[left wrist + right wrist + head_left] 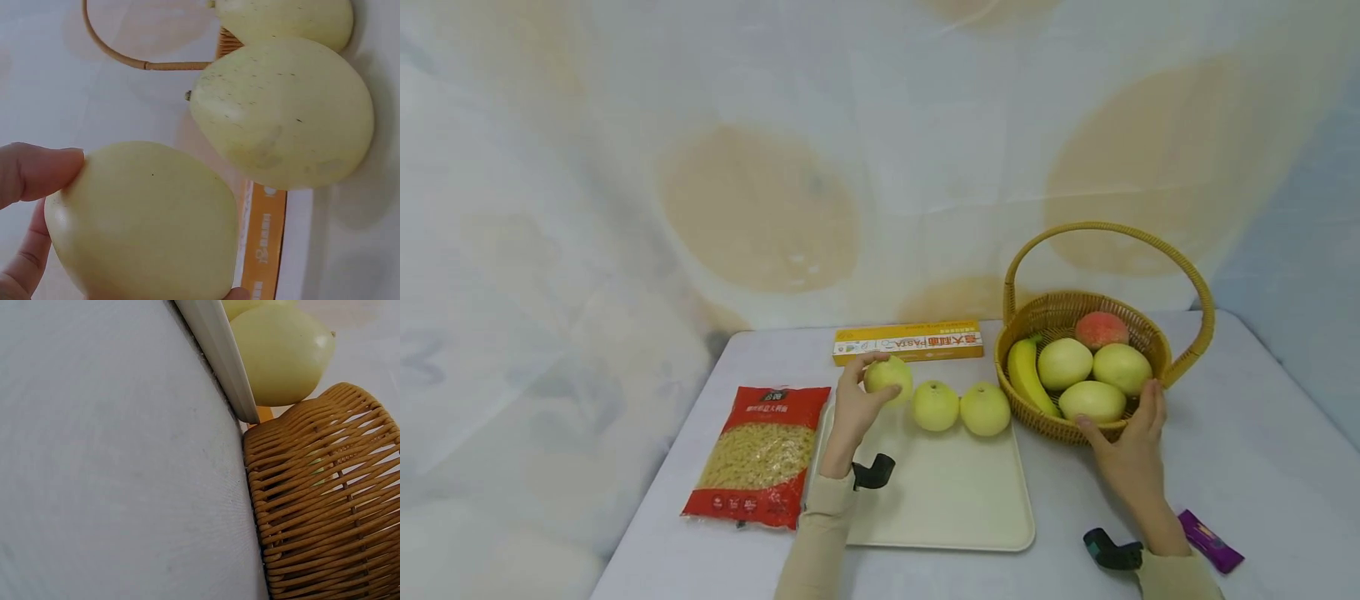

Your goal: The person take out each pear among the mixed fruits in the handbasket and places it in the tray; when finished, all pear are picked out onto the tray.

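Note:
My left hand point(855, 406) grips a pale yellow-green melon point(891, 379) above the far left corner of the cream tray point(936, 500). In the left wrist view, the thumb presses one side of this melon point(147, 219) and fingers show behind it. Two more melons, a middle one point(936, 406) and a right one point(986, 409), sit along the tray's far edge. Fingers spread, my right hand point(1131, 458) rests at the near right rim of the wicker basket point(1048, 429), its thumb by the front melon point(1093, 402). The right wrist view shows the basket's woven side point(325, 512), not the hand.
Inside the basket lie a banana point(1028, 375), a peach point(1101, 330) and two further melons; its tall handle point(1105, 226) arches above. A pasta box point(907, 342) lies behind the tray, a red pasta bag point(760, 457) to its left. A purple packet point(1210, 542) lies front right.

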Available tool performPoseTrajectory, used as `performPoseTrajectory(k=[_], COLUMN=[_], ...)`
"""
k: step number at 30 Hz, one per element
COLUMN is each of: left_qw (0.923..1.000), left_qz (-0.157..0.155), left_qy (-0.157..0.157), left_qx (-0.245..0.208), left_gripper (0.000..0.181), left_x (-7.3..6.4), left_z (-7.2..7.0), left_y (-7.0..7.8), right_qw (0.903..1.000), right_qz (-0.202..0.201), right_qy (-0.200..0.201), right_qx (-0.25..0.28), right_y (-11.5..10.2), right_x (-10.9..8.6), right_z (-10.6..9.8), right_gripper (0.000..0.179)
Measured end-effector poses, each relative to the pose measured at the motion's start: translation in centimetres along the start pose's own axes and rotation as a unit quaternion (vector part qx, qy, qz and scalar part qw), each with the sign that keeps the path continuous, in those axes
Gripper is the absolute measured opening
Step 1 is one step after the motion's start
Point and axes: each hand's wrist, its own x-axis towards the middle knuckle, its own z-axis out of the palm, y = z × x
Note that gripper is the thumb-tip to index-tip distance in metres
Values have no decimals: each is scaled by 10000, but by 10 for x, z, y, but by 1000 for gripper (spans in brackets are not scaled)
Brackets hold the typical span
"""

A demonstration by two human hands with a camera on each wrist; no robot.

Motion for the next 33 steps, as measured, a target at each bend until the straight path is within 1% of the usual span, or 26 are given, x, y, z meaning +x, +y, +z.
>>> performPoseTrajectory(k=[1,5,9,12,16,20,24,28,30,33], left_qw=[10000,9999,9994,9986,9980,9975,9968,9954,9953,9950], left_qz=[-6,-134,-270,-370,-369,-343,-277,-166,-34,279], left_qy=[13,94,140,103,66,98,3,-93,-35,215], left_qx=[-3,-30,170,373,511,617,743,939,965,934], left_gripper=[45,45,43,42,38,35,35,35,36,35], left_x=[2,1,2,2,3,3,2,0,-2,-5], left_z=[0,-1,0,3,7,9,11,15,17,20], left_y=[-9,-21,-31,-39,-46,-48,-48,-45,-40,-29], right_qw=[10000,10000,9999,9999,9999,9999,9999,9999,9999,9999], right_qz=[10,-26,-59,-67,-98,-123,-93,-99,-114,-116], right_qy=[-6,1,24,61,95,94,81,68,67,80], right_qx=[-25,-65,-79,-64,7,46,-27,-37,-17,-10], right_y=[0,2,3,4,4,3,2,2,2,1], right_x=[0,0,1,0,0,0,0,0,0,-1], right_z=[-1,-2,-3,-3,-2,-1,-1,-1,-1,-1], right_gripper=[106,105,105,105,105,106,106,106,106,106])
